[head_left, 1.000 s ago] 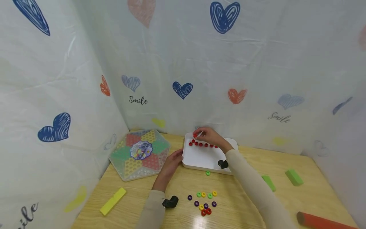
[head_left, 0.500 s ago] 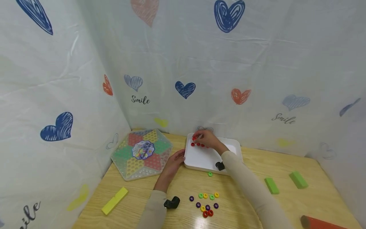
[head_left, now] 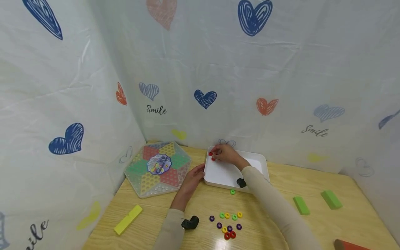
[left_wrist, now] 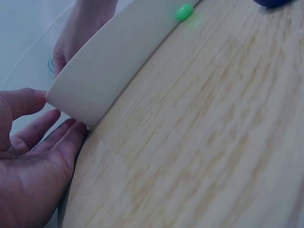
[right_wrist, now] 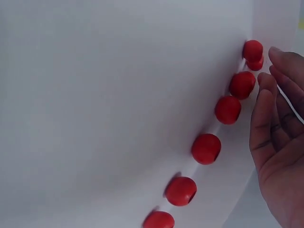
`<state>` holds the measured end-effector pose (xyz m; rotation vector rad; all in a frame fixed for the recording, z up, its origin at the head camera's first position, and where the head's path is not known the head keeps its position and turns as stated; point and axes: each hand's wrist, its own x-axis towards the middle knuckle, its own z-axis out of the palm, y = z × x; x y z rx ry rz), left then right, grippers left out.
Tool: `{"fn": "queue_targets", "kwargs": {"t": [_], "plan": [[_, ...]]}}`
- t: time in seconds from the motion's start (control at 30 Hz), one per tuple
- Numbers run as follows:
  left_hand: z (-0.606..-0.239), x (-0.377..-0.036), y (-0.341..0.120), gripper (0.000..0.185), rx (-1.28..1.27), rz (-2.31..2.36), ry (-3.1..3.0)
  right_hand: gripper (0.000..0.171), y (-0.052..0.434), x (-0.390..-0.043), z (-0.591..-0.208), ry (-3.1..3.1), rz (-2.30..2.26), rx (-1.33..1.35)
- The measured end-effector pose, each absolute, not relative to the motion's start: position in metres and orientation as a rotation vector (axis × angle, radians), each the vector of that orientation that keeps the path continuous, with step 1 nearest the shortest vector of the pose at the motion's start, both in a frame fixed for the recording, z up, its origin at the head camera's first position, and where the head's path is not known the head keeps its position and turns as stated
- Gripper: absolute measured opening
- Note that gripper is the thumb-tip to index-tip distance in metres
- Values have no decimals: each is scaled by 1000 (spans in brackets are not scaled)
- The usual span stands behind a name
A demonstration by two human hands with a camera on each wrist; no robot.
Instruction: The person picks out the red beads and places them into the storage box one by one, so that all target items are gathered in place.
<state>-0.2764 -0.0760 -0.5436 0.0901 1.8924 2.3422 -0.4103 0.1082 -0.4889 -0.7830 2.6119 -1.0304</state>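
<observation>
In the head view my left hand [head_left: 193, 177] holds the white tray [head_left: 215, 177] at its near-left corner. The left wrist view shows its thumb at the rim and its fingers at the lower edge of the wall. My right hand [head_left: 227, 154] is over the tray's back-left part. In the right wrist view its thumb and fingers stand apart, nothing between them, right beside the end of a line of red beads [right_wrist: 206, 148]. Two of the beads overlap at that end [right_wrist: 252, 50]. From the head, the hand hides most of the line.
A green ring [head_left: 232, 191] lies by the tray's front wall. Nearer are several purple, yellow, green and red rings [head_left: 229, 228]. A hexagonal game board [head_left: 159, 166] sits left, a yellow block [head_left: 128, 219] before it. Green blocks [head_left: 332, 199] and a red cylinder [head_left: 347, 245] are right.
A second ago my right hand held a red bead above the line; now a bead lies at the tray's left edge and the fingers are off it. My left hand keeps its hold.
</observation>
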Motion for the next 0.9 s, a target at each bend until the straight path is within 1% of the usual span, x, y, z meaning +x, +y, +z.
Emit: {"fn": "queue_targets", "kwargs": {"t": [0.2, 0.37, 0.5, 0.63, 0.9], "plan": [[-543, -277, -74, 47, 48, 2330, 1891, 24, 118, -401, -474, 2634, -1006, -859], [-544, -279, -75, 47, 34, 2312, 1922, 28, 128, -386, -470, 2624, -974, -1025], [-546, -279, -75, 47, 12, 2299, 1940, 30, 136, -359, -470, 2558, -942, -1147], [-548, -279, -75, 47, 21, 2303, 1935, 30, 146, -327, -466, 2489, -932, -1162], [-547, -282, -76, 47, 44, 2347, 1910, 21, 163, -279, -455, 2399, -952, -1177]]}}
